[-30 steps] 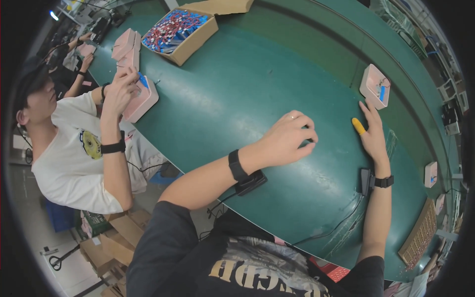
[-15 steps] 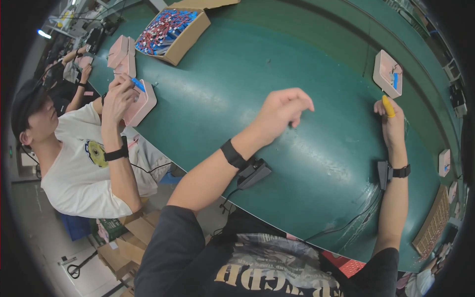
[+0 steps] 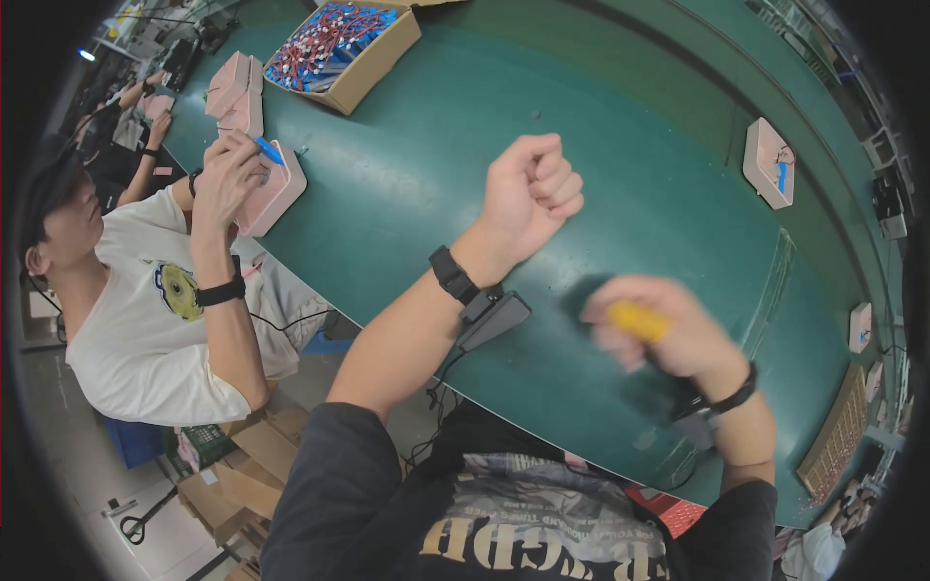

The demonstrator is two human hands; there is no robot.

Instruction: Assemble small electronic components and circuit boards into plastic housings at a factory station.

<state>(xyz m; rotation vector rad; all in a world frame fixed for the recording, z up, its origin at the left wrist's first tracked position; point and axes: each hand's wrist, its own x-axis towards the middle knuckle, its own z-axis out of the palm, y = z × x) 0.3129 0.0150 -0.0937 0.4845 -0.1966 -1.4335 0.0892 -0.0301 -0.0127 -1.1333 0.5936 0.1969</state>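
Note:
Above the green work table [image 3: 417, 184], my left hand [image 3: 533, 198] is closed in a fist, and nothing shows between its fingers. Closer to me and further right, my right hand [image 3: 668, 324] is smeared by motion. One of its fingers wears a yellow finger cot [image 3: 639, 321]. Whether its fingers grip anything is not visible. Beyond it, apart from both hands, a pale pink tray [image 3: 754, 167] lies at the right far side. Inside the tray is a blue battery-like piece [image 3: 782, 175] with thin wires.
At the far left stands a cardboard box [image 3: 363, 87] full of blue pieces with red wires. Pink trays [image 3: 232, 85] are stacked beside it. A co-worker [image 3: 184, 290] at the left holds a blue piece [image 3: 268, 150] over another pink tray [image 3: 281, 203]. A brown slotted board [image 3: 835, 431] lies at right.
My right hand has swung from beside the far pink tray back toward me and left. My left hand has curled from loosely bent fingers into a fist.

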